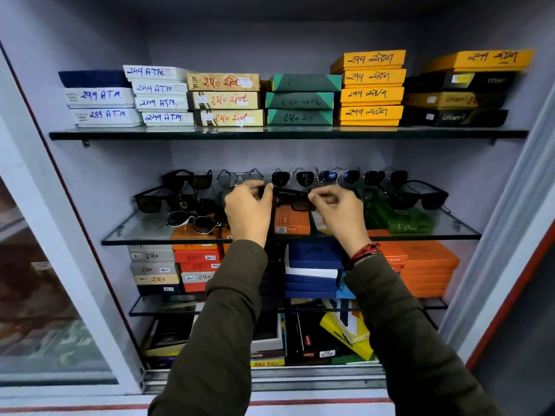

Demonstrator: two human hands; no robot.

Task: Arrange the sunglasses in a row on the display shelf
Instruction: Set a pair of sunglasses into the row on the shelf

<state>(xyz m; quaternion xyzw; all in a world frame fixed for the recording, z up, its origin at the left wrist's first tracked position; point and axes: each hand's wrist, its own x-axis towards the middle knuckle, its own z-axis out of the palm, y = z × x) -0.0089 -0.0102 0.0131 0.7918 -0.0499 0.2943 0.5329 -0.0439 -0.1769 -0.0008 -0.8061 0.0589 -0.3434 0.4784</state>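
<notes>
We had both hands up at the glass display shelf, middle tier of the cabinet. Left hand pinched the left end of a dark pair of sunglasses; right hand pinched its right end, fingers curled in on the frame. The pair sat between the hands, over the middle of the shelf; whether it touched the glass, we could not tell.

At 12 o'clock from the held pair, a back row of sunglasses stood lenses forward, running from 10 to 2 o'clock. At 9 o'clock lay a loose cluster: black-framed sunglasses and, nearer the front edge, a white-rimmed pair. At 3 o'clock, another black pair rested near the right end of the shelf.

Seen through the glass below the hands: an orange box and, toward 3 o'clock, a green box.

Upper shelf at 12 o'clock carried stacked boxes with handwritten labels: white, tan, teal, yellow, black. A red thread band circled the right wrist; the sleeves were dark olive.
</notes>
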